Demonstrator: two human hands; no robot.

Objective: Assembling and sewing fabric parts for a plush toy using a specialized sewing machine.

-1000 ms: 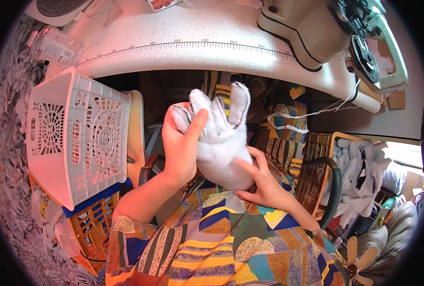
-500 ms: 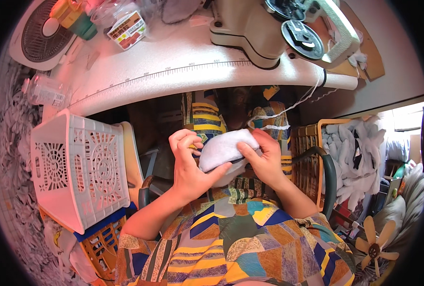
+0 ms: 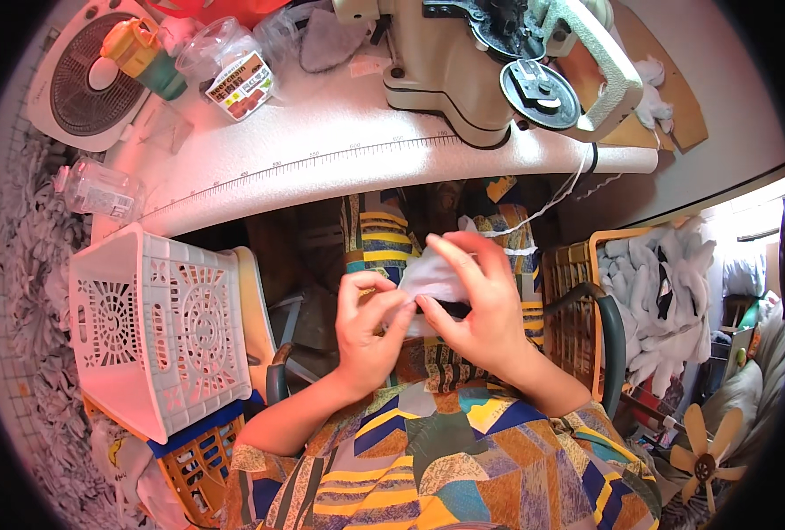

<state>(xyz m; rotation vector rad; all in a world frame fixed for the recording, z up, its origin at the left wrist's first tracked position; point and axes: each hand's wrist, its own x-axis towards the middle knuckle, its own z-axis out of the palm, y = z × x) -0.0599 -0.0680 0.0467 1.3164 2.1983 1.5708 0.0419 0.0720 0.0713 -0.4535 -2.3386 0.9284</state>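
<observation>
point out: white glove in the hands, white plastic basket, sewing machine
white glove (image 3: 426, 276): head view, on the bare fabric above the fingers.
white plastic basket (image 3: 158, 327): head view, on its perforated side wall.
sewing machine (image 3: 445, 66): head view, on its beige body.

A clear plastic jar (image 3: 225, 66) with a red-and-white rectangular label (image 3: 241, 86) lies on the white table (image 3: 322, 159), left of the sewing machine (image 3: 490, 62). Farther left, a clear plastic container (image 3: 97, 187) sits at the table's edge.
</observation>
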